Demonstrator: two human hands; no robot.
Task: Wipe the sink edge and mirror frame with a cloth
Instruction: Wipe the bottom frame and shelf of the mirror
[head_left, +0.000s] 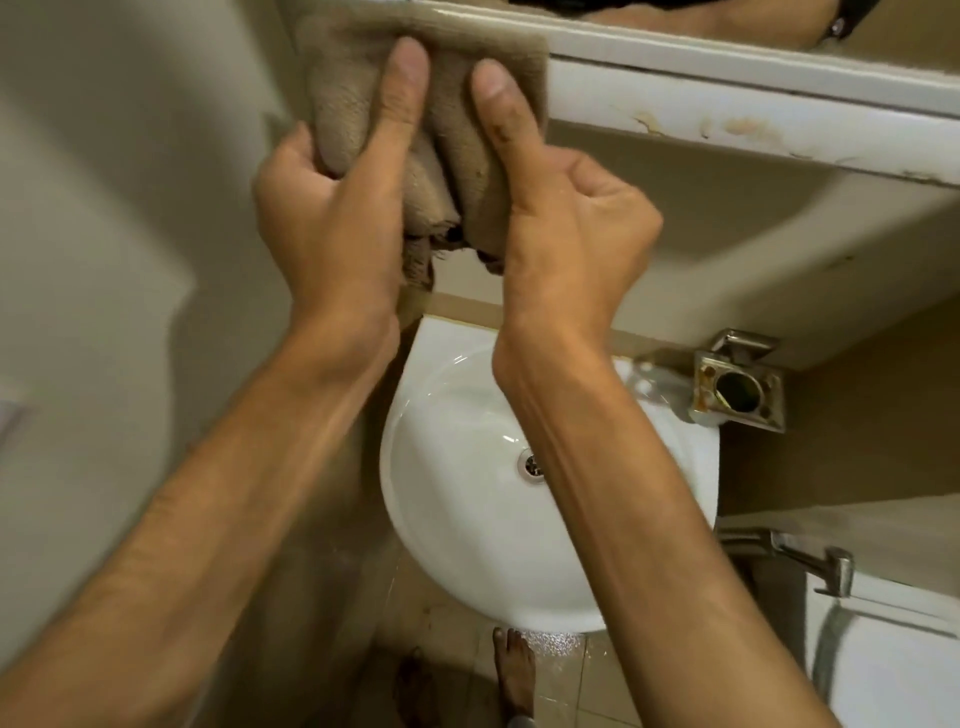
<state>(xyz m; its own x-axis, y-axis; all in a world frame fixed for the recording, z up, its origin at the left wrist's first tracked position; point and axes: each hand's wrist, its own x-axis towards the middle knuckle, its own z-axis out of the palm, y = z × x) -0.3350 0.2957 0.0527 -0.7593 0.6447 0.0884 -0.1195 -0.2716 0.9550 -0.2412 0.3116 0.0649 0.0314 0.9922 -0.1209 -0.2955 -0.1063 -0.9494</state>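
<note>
Both hands, left (332, 208) and right (566, 223), gripped a tan cloth (363, 98), fingers closed around it, thumbs pressing it against the white frame (727, 104) above the sink (467, 519).

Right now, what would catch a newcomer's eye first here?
Both hands, left and right, press a tan cloth against the left end of the white mirror frame at top. Below sits the white sink, with a rusty metal holder on the wall to its right.
</note>
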